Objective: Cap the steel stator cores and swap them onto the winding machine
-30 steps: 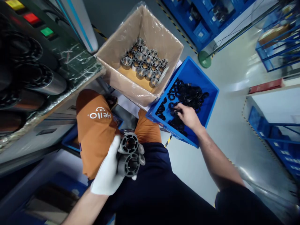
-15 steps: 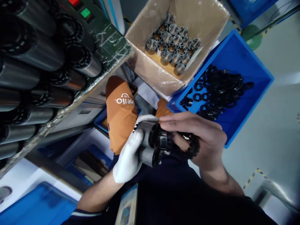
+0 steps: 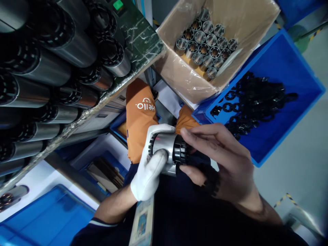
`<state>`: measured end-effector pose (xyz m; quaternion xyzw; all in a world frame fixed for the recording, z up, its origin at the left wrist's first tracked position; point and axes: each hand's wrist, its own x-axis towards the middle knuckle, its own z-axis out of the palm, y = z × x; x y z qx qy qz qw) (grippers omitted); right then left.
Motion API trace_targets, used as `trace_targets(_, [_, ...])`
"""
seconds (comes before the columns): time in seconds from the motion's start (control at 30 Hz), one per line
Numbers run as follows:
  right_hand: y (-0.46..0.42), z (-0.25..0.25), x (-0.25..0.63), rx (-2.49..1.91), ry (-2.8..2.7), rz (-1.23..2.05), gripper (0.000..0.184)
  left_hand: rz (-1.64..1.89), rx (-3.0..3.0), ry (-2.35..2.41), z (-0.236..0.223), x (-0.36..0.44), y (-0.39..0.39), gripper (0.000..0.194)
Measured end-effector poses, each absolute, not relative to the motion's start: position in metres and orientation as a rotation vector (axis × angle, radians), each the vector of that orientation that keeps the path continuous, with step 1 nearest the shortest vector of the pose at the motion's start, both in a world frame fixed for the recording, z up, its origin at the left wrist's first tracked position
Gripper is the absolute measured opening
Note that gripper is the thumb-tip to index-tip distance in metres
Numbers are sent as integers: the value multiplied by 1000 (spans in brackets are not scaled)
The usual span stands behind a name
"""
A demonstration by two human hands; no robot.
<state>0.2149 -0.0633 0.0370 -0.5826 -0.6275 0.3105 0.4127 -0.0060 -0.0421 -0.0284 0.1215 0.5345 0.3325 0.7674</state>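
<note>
My left hand [image 3: 151, 167], in a white glove, is closed around two silver stator cores lying side by side. The upper stator core [image 3: 164, 143] has black teeth at its left end, while the lower one [image 3: 169, 169] is partly hidden under the thumb. At the upper core's right end sits a black toothed plastic ring [image 3: 180, 153]; I cannot tell how deep it goes. My bare right hand [image 3: 222, 157] has its fingertips and thumb around that ring, barely touching if at all. More black plastic rings [image 3: 211, 179] are gripped in its curled lower fingers, blurred and partly hidden.
A plastic-lined carton [image 3: 184, 80] holds several stator cores. Beside it stands a blue bin [image 3: 289, 133] with a heap of black rings. Stator cores with black ends [image 3: 69, 44] crowd the green bench [image 3: 139, 41] at left. My orange-sleeved legs or covers [image 3: 140, 126] lie below.
The upper core has turned so its silver side shows, and the black ring now sits against its end. My right fingertips have spread apart around the ring. The whole view has shifted.
</note>
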Motion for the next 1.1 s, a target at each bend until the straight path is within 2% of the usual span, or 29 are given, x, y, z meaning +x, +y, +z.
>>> trace_targets(0.2, [-67, 35, 216, -1458, -1628, 726, 72, 766, 639, 1031, 2, 17, -18, 46])
trace_targets(0.4, [-63, 26, 209, -1389, -1525, 705, 76, 662, 715, 907, 4, 13, -11, 50])
trace_targets(0.53, [-62, 26, 209, -1483, -1624, 638, 59, 716, 705, 973, -5, 18, -8, 56])
trace_targets(0.63, [-62, 26, 220, -1584, -1588, 742, 47, 760, 537, 955, -13, 26, -5, 49])
trace_targets(0.83, [-68, 19, 244, -1635, -1551, 827, 42, 773, 260, 956, -11, 35, 7, 43])
trace_targets(0.97, [-75, 13, 237, -1556, -1350, 914, 38, 823, 296, 1018, -7, 36, 12, 29])
trace_targets(1.1, [-75, 14, 221, -1488, -1209, 1006, 27, 854, 309, 1051, -2, 42, 15, 42])
